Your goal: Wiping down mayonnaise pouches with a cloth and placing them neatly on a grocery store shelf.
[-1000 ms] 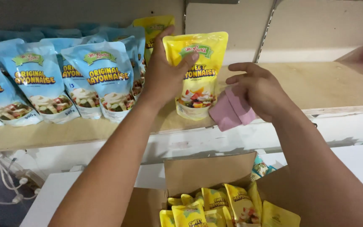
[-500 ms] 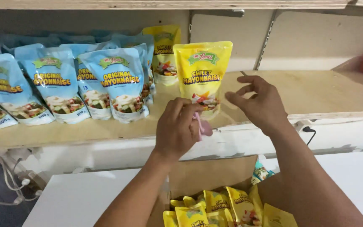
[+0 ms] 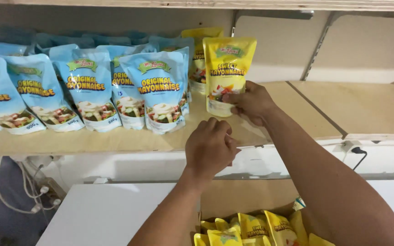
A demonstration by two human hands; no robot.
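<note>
R hand (image 3: pixel 251 102): held yellow pouch (image 3: pixel 226 73) bottom, upright.
L hand (image 3: pixel 209 148): curled; can't tell if holding.
Blue pouches (image 3: pixel 160 93): left, on wood shelf (image 3: pixel 324 109).

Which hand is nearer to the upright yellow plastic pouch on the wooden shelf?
Right. The right hand touches the lower right side of the upright yellow plastic pouch. The left hand is lower, at the front edge of the wooden shelf, apart from it.
</note>
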